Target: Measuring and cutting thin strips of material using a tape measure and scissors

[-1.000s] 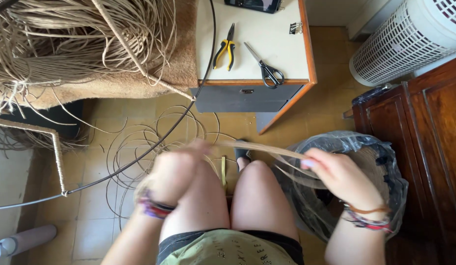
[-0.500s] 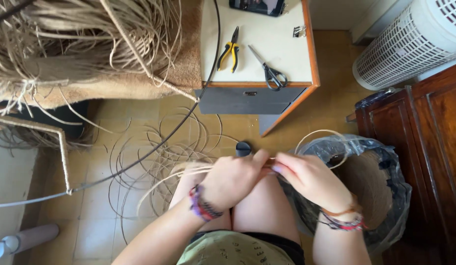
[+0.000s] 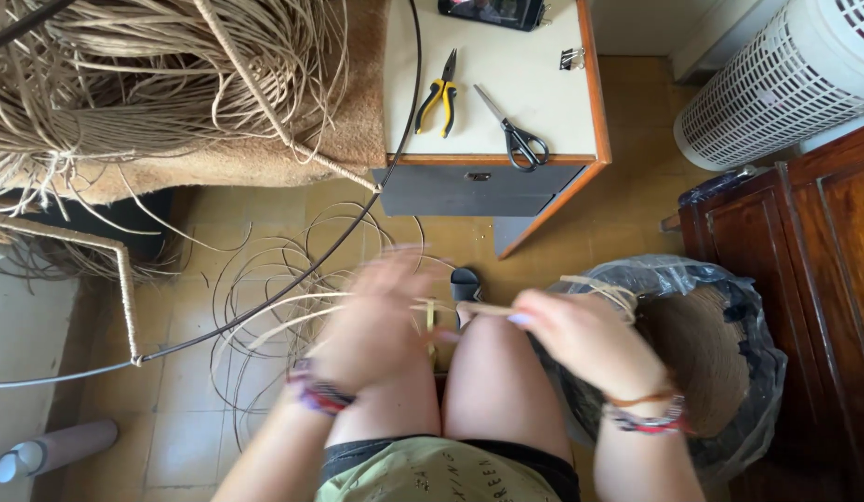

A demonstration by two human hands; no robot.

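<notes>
I sit looking down over my knees. My right hand (image 3: 581, 339) pinches a thin pale rattan strand (image 3: 478, 308) that runs left across my lap. My left hand (image 3: 381, 321) is blurred by motion above my left knee, right at the same strand; whether its fingers close on it cannot be made out. The strand continues left into loose coils of cane (image 3: 283, 307) lying on the tiled floor. A wound bundle of the same fibre (image 3: 702, 358) sits in a plastic-lined bin (image 3: 757, 372) by my right leg.
A small table (image 3: 585, 121) ahead carries yellow-handled pliers (image 3: 439, 95), scissors (image 3: 516, 139) and a binder clip (image 3: 571, 59). A big heap of rattan (image 3: 153, 84) fills the upper left. A white slatted basket (image 3: 785, 74) and a wooden cabinet (image 3: 804, 270) stand right. A wire frame (image 3: 125, 279) stands left.
My hands came together over my lap half a second ago and have drawn apart again. The left hand now moves fast leftward along the strand.
</notes>
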